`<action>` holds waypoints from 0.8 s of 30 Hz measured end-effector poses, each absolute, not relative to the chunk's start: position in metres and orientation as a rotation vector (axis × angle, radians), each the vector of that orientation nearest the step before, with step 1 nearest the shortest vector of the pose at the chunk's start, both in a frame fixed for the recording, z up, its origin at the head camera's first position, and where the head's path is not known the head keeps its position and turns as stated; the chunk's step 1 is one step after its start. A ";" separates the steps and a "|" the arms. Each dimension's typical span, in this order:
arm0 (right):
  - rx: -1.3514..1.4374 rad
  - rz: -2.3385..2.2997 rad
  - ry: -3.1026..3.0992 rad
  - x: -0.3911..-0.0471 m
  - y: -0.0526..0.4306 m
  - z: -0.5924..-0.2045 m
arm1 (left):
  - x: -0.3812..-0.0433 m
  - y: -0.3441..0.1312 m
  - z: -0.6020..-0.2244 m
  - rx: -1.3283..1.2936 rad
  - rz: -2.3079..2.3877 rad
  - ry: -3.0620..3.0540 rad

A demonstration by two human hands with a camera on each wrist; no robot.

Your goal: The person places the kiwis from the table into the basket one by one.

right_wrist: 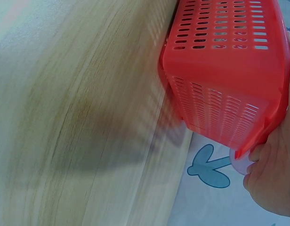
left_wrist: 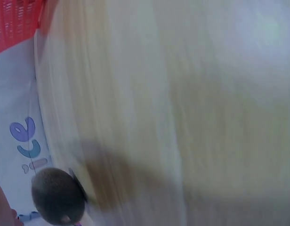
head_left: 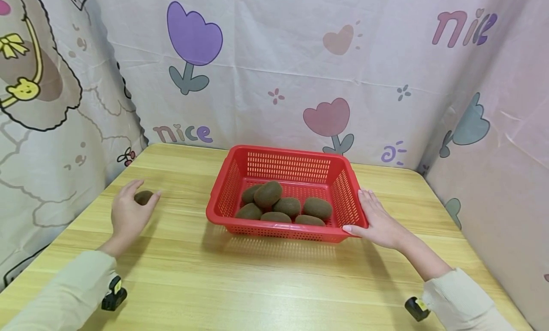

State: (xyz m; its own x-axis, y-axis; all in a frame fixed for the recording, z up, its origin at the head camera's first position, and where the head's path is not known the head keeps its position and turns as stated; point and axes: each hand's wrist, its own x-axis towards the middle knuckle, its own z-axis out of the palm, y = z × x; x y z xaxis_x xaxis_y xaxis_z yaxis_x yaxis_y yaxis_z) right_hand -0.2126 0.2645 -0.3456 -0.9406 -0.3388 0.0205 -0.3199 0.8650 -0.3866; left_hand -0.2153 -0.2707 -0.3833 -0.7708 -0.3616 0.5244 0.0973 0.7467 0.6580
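At the left of the table, my left hand (head_left: 130, 214) curves its thumb and fingers around a brown, fuzzy kiwi (head_left: 143, 197). That same kiwi (left_wrist: 58, 195) shows low in the left wrist view, apart from the shadow on the wood. A red plastic basket (head_left: 283, 232) with slotted sides holds several more kiwis (head_left: 288, 207), gathered toward its front, one resting on top of the others. My right hand (head_left: 379, 223) grips the basket's right front corner, thumb over the front rim and fingers along the right side. Fingertips (right_wrist: 253, 160) show at the rim in the right wrist view.
The table (head_left: 274, 283) has a light wood-grain top. A patterned cloth (head_left: 266, 49) with tulips and lettering hangs behind it and along both sides. Small black cameras (head_left: 115, 295) are strapped at both wrists.
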 end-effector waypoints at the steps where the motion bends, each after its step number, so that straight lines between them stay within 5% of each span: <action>1: -0.528 -0.607 2.988 -0.213 0.264 -0.346 | -0.214 -0.273 -0.384 0.220 -0.906 -2.300; 24: -0.545 -0.611 2.992 -0.213 0.265 -0.346 | -0.210 -0.308 -0.401 0.268 -0.835 -2.693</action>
State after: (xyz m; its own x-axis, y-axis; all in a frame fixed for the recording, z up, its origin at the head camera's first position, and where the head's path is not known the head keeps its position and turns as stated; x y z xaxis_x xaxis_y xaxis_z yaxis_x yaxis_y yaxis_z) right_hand -0.2131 0.2645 -0.3463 -0.9375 -0.3466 0.0308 -0.3309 0.8607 -0.3868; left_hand -0.2101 -0.3076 -0.4005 -0.9350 -0.2653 0.2352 -0.0857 0.8128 0.5763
